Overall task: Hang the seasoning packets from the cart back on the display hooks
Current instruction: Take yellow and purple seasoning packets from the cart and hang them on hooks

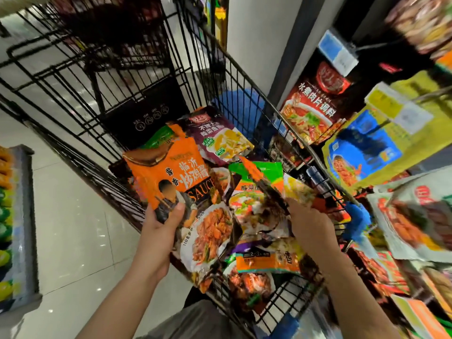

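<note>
Left hand (161,223) grips the orange packet (171,177) upright, top tilted left; right hand (310,223) pinches a green packet (254,192).

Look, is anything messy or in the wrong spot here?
Yes. Seasoning packets lie jumbled in the cart, like the purple packet, instead of hanging on hooks like the red packet. The left hand grips an orange sauce packet; the right hand pinches a green one.

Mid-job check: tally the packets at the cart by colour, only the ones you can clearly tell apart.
Orange packet, in the left hand: 1
Purple packet: 1
Green-topped packet: 1
Total: 3 clear; others below are too blurred to count.
</note>
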The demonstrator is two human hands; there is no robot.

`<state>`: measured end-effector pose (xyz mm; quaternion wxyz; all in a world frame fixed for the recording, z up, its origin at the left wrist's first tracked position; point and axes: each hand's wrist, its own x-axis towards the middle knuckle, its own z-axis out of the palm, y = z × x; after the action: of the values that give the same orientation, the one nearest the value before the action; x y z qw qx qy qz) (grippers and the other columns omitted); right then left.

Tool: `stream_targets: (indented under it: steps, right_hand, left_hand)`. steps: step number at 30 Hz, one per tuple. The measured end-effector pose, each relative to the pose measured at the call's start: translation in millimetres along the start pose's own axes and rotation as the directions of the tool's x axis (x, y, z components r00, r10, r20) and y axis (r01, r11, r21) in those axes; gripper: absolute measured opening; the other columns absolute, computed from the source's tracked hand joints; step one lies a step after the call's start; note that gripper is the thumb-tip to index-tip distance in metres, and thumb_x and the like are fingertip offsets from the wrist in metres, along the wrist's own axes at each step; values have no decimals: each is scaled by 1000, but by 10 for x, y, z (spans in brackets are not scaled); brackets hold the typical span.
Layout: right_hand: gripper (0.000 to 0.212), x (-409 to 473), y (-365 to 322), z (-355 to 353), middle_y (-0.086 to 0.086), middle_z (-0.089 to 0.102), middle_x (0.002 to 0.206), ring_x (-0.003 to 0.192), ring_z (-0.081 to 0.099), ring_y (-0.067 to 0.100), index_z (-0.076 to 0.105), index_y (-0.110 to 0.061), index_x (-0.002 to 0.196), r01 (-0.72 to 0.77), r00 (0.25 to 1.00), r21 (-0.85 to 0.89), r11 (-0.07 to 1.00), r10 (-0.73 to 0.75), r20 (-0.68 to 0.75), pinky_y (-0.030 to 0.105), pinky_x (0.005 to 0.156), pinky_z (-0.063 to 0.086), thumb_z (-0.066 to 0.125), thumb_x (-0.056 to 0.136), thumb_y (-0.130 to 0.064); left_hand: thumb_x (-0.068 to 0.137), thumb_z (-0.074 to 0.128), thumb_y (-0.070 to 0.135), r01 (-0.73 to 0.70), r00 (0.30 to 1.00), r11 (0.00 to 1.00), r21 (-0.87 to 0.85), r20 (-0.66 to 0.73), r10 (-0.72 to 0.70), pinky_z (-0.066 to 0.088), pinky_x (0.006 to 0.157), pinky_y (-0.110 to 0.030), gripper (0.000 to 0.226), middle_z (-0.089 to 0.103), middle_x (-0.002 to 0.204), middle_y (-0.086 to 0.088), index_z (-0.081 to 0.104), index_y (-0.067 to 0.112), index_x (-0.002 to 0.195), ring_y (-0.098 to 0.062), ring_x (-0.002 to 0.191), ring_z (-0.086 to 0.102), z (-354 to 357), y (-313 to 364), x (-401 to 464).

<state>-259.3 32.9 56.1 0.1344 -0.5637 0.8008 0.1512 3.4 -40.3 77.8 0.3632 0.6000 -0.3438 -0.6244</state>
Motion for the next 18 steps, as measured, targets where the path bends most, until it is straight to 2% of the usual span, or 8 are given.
stream_targets:
  steps: [3, 6, 8, 10, 12, 15, 16, 18]
  right_hand:
    - [42, -180, 130, -10, 9, 64, 96, 94, 67, 32, 43, -14, 136, -104, 990, 197, 975, 120, -74, 37, 72, 51, 20, 100, -18]
    - [33, -341, 47, -53, 18, 68, 100, 95, 65, 37, 47, -10, 133, -140, 985, 402, 905, 169, -37, 39, 73, 47, 34, 104, -20]
    - [35, -476, -171, 8, 13, 71, 93, 87, 69, 32, 48, -16, 135, -110, 983, 383, 917, 157, -92, 33, 63, 44, 49, 100, -21]
    - [51, -645, -466, 137, 5, 69, 65, 54, 67, 24, 62, -20, 126, -97, 985, 326, 940, 138, -106, 25, 43, 34, 77, 77, -19]
    - [59, -747, -717, 259, 3, 67, 58, 43, 63, 21, 70, -19, 115, -23, 993, 317, 948, 60, -106, 23, 35, 33, 86, 59, -15]
    - [64, -745, -944, 279, 4, 70, 111, 84, 70, 25, 36, -24, 148, 7, 1000, 352, 936, -11, 10, 34, 60, 53, 58, 90, -12]
    - [65, -727, -989, 333, 5, 63, 124, 98, 67, 27, 17, -25, 155, 10, 998, 366, 930, -33, 57, 36, 72, 52, 44, 97, -10]
    - [64, -687, -1056, 296, 6, 57, 133, 112, 61, 28, 5, -24, 156, -43, 982, 384, 922, -33, 188, 38, 85, 49, 34, 101, -10]
  left_hand:
    - [93, 64, 18, 16, 997, 999, 44, 81, -20, 51, 77, -23, 30, 71, 102, 15, 54, 32, 118, -2, 88, 70, 159, -107, 51]
    - [92, 66, 29, 81, 974, 986, 144, 197, -108, 46, 99, -36, 47, 65, 122, 4, 47, 29, 134, -17, 110, 63, 382, -229, 105]
    - [88, 70, 39, 87, 956, 978, 192, 261, -137, 42, 108, -42, 56, 59, 134, 0, 46, 27, 138, -23, 122, 57, 530, -373, 164]
    - [90, 64, 50, 87, 942, 965, 248, 294, -160, 34, 114, -40, 59, 48, 142, 7, 43, 29, 141, -17, 131, 46, 651, -493, 198]
    - [85, 55, 71, 149, 931, 960, 235, 294, -217, 29, 117, -41, 73, 41, 146, 13, 39, 32, 144, -11, 133, 39, 689, -560, 204]
    - [58, 64, 84, 174, 944, 963, 204, 243, -222, 30, 117, -46, 110, 44, 148, 9, 31, 34, 151, -15, 134, 43, 651, -620, 155]
    - [60, 72, 74, 125, 957, 968, 219, 229, -176, 30, 116, -44, 111, 45, 146, 8, 26, 34, 152, -16, 132, 43, 656, -591, 89]
    - [72, 83, 46, 31, 973, 964, 265, 214, -90, 29, 111, -32, 106, 43, 140, 12, 17, 30, 153, -10, 126, 42, 676, -594, 6]
